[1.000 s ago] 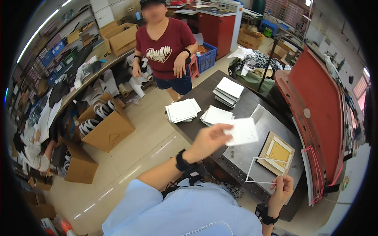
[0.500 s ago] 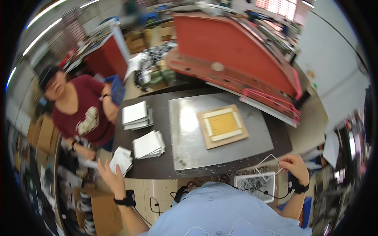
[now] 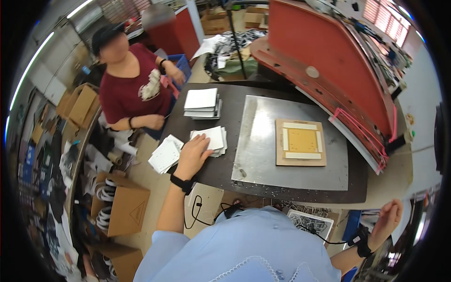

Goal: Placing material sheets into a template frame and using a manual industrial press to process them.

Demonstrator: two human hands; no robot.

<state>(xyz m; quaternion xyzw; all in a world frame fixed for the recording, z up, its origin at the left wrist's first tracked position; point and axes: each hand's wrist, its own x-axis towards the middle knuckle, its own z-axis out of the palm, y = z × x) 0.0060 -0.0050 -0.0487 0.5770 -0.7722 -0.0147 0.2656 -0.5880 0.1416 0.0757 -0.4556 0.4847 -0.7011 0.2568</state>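
My left hand reaches over the table, its fingertips resting on the middle stack of square white sheets, fingers stretched and not wrapped round anything. Next to it, nearer the table's left edge, lies a fanned pile of white sheets with small holes. A taller white stack stands farther back. My right hand is raised beyond the table's right end, fingers loosely bent, nothing visible in them. On a metal plate sits a wooden die board with pale strips framing a yellow square.
A large red press rises behind the plate, with a pink guard wire along its edge. Below the near edge is a white bin of thin scraps. A person in a maroon shirt stands at left. Cardboard boxes stand on the floor.
My left hand has come forward and right onto the middle stack. The thin white square outline strip has left my right hand, which has moved right. The view has turned left.
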